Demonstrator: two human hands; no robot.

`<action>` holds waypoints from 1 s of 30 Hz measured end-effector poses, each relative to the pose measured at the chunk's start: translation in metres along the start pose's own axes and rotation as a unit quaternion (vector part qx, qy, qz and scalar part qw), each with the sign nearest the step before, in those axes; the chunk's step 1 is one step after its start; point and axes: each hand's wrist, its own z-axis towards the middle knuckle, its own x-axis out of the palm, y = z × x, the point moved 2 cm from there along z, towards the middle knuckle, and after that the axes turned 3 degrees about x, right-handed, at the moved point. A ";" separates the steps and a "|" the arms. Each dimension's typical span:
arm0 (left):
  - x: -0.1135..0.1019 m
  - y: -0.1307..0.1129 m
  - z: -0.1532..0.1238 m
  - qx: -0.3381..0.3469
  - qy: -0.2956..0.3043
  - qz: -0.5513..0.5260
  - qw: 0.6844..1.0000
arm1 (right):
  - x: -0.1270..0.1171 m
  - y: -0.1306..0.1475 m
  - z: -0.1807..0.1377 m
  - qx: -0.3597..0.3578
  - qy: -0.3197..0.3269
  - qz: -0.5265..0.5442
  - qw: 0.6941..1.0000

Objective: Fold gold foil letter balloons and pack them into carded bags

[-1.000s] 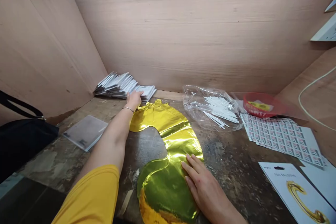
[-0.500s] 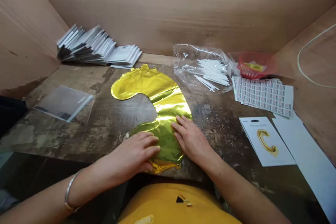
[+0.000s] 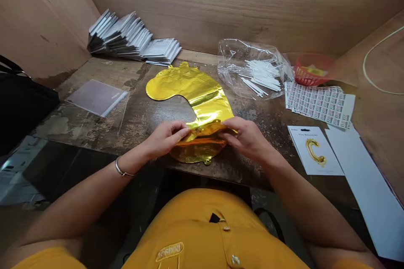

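Observation:
A flat gold foil balloon [image 3: 206,98], curved like a letter C, lies on the worn table in front of me. Its near end is lifted and partly folded over. My left hand [image 3: 167,136] pinches the left edge of the fold between thumb and fingers. At the right edge, my right hand [image 3: 244,136] grips the foil the same way. Below the fold, a rounded piece of gold foil with a small tab rests near the table's front edge. The far end of the balloon lies flat, with small tabs along its rim.
Stacks of packed white cards [image 3: 126,38] stand at the back left, with a clear plastic sleeve [image 3: 97,97] nearer. White sticks [image 3: 263,76] lie in a clear bag beside a red basket [image 3: 311,76]. Sticker sheets [image 3: 320,105], a printed balloon card [image 3: 315,151] and white card [image 3: 362,185] lie right.
Both hands have gone from lying on the foil to pinching its edges. The balloon's near end has been raised and folded. The camera view has shifted too.

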 end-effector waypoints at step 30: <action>0.057 -0.003 0.047 0.306 0.180 0.343 0.870 | -0.035 0.075 -0.128 -0.204 0.039 -0.241 0.948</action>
